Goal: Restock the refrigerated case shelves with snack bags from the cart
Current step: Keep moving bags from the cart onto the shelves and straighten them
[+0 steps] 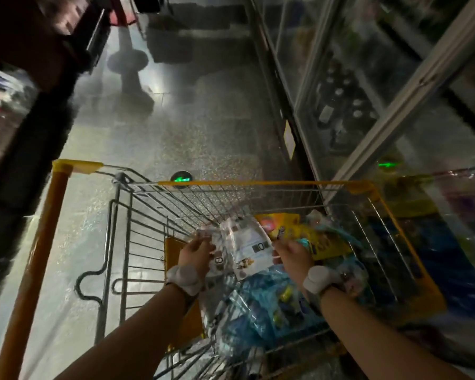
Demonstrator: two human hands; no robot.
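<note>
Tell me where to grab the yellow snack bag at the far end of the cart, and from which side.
Take the yellow snack bag by its far edge, coming from above. It lies roughly flat on the pile, and its near part is hidden behind the right hand and the white bag both hands hold. The cart wires block a side approach, so fingers probably need to pinch down on the exposed edge.

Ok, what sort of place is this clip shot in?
Most likely a dimly lit shop aisle: a wire shopping cart with yellow trim holds snack bags, and glass-doored refrigerated cases with bottles inside line the right side. Both hands reach into the cart.
</note>
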